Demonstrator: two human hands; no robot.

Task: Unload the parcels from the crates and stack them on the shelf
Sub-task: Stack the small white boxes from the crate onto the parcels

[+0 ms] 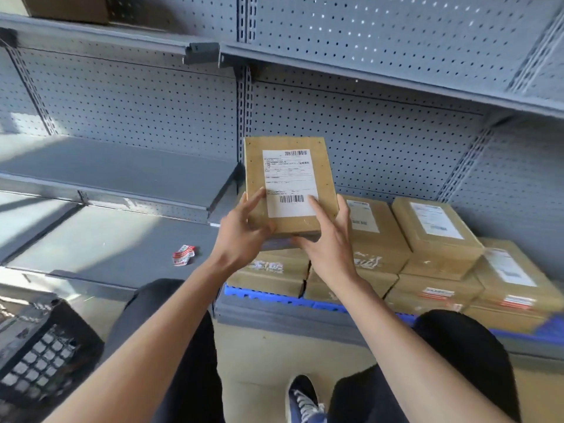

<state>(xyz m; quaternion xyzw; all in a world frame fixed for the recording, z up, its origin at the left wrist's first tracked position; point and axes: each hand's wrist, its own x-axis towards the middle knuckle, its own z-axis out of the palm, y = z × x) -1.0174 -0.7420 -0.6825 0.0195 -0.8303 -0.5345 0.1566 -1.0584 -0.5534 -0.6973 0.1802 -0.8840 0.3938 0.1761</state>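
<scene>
Brown cardboard parcel, white label up, is held above the stacked parcels on the grey shelf. I see my left hand and right hand both curled around its near end, thumbs on top. Black crate sits lower left.
</scene>
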